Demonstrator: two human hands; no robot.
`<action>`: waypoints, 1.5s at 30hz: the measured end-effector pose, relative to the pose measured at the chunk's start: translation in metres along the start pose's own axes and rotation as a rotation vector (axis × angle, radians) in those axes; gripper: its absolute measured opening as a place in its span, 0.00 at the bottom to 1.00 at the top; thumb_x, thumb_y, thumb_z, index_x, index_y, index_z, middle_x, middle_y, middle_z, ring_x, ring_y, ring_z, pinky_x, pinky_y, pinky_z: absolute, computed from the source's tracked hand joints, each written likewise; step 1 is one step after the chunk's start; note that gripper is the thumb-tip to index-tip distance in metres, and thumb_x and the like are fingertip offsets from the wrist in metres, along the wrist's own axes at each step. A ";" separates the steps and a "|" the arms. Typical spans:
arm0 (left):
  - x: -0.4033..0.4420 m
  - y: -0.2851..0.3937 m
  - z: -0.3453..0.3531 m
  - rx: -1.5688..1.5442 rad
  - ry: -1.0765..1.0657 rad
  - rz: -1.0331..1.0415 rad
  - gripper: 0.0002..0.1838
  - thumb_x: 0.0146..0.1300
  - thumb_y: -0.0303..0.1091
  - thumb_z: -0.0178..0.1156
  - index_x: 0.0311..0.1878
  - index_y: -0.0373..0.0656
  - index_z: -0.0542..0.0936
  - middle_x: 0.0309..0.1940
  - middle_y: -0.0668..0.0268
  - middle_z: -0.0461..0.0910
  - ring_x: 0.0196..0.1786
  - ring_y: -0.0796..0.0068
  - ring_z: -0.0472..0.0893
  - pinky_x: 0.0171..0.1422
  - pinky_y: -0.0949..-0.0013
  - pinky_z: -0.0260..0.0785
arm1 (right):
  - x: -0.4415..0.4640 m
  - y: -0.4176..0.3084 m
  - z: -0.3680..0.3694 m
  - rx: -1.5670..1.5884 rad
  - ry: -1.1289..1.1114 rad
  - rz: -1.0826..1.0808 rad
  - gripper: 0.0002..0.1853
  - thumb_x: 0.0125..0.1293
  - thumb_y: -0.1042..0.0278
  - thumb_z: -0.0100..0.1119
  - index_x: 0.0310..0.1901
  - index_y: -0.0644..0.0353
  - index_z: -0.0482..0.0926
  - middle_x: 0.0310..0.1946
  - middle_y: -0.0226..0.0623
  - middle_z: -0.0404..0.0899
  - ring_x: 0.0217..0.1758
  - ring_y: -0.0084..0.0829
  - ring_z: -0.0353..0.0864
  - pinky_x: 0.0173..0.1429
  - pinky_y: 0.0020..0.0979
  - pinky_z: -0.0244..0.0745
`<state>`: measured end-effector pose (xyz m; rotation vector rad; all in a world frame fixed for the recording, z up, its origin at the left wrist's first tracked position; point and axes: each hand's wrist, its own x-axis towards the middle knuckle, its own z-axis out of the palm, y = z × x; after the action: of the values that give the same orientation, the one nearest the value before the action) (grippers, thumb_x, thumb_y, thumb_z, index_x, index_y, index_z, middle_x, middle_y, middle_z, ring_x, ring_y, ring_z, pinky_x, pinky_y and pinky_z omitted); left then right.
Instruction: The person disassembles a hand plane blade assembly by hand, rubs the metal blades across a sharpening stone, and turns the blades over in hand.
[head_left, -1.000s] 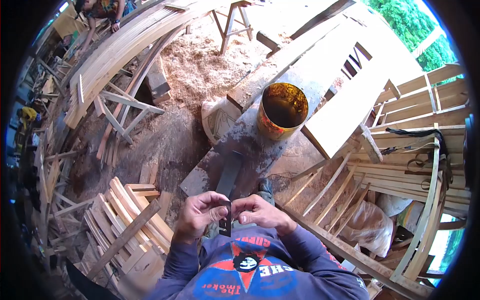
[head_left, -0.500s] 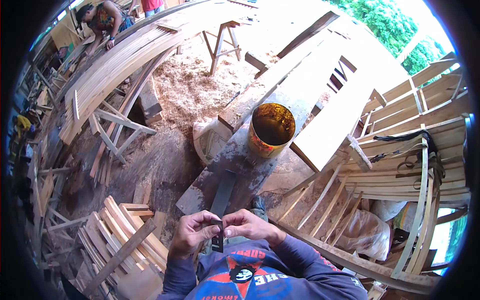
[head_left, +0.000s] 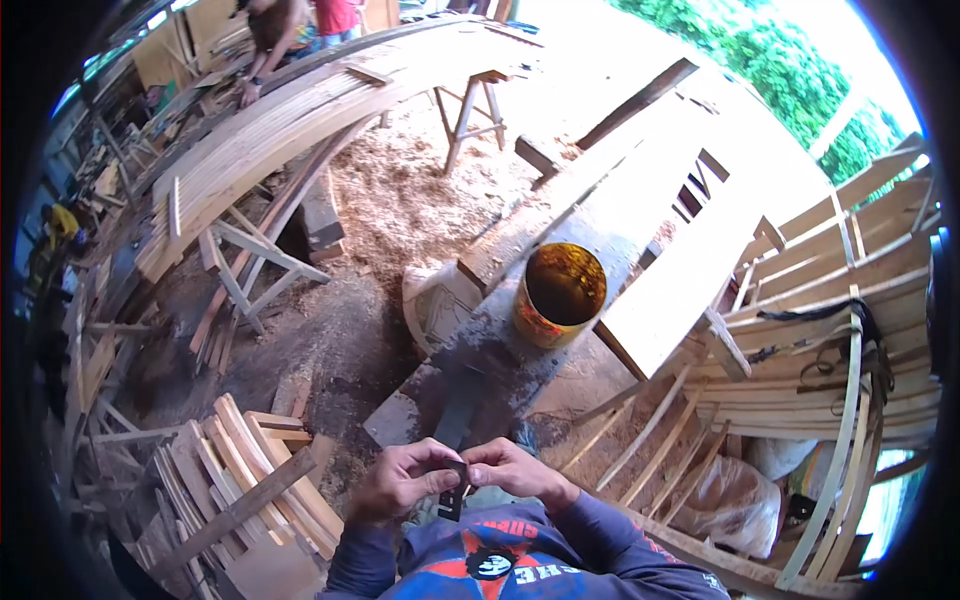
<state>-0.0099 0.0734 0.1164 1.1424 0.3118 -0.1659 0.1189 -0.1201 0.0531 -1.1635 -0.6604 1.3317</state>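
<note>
Your view's shifted: tin sits lower and further right. Left hand pinches 1 dark slotted piece in front of your shirt; right hand half-curled, fingertips at its upper end, can't tell if gripping. Beyond: dark strip on plank, tin further along. Top left: 1 other person.

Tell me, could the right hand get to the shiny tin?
Probably yes: the tin stands on the board just ahead of the right hand, and nothing seems to block the way, though that hand is busy at the dark slotted piece.
</note>
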 end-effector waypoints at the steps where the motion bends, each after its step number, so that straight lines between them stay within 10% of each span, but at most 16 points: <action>1: 0.001 0.000 0.001 -0.007 -0.020 -0.006 0.09 0.68 0.24 0.69 0.49 0.32 0.85 0.44 0.65 0.84 0.49 0.77 0.82 0.57 0.71 0.74 | -0.001 0.000 -0.002 -0.004 0.013 0.012 0.25 0.75 0.39 0.63 0.44 0.58 0.87 0.29 0.16 0.73 0.34 0.13 0.69 0.36 0.22 0.65; 18: 0.004 0.004 0.002 0.125 -0.148 -0.028 0.16 0.73 0.38 0.69 0.56 0.36 0.84 0.42 0.70 0.85 0.46 0.82 0.81 0.53 0.73 0.72 | -0.012 0.004 -0.010 0.109 0.031 -0.008 0.24 0.74 0.47 0.66 0.49 0.66 0.87 0.38 0.25 0.85 0.43 0.18 0.78 0.51 0.26 0.75; 45: -0.024 -0.009 -0.009 -0.078 -0.007 0.012 0.14 0.72 0.31 0.69 0.55 0.35 0.84 0.42 0.70 0.86 0.43 0.85 0.81 0.49 0.76 0.73 | 0.013 -0.003 0.017 0.061 -0.014 -0.050 0.27 0.75 0.42 0.64 0.30 0.60 0.79 0.27 0.18 0.70 0.36 0.15 0.63 0.40 0.26 0.60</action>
<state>-0.0368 0.0773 0.1131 1.0661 0.3030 -0.1457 0.1072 -0.1026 0.0584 -1.0831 -0.6500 1.3100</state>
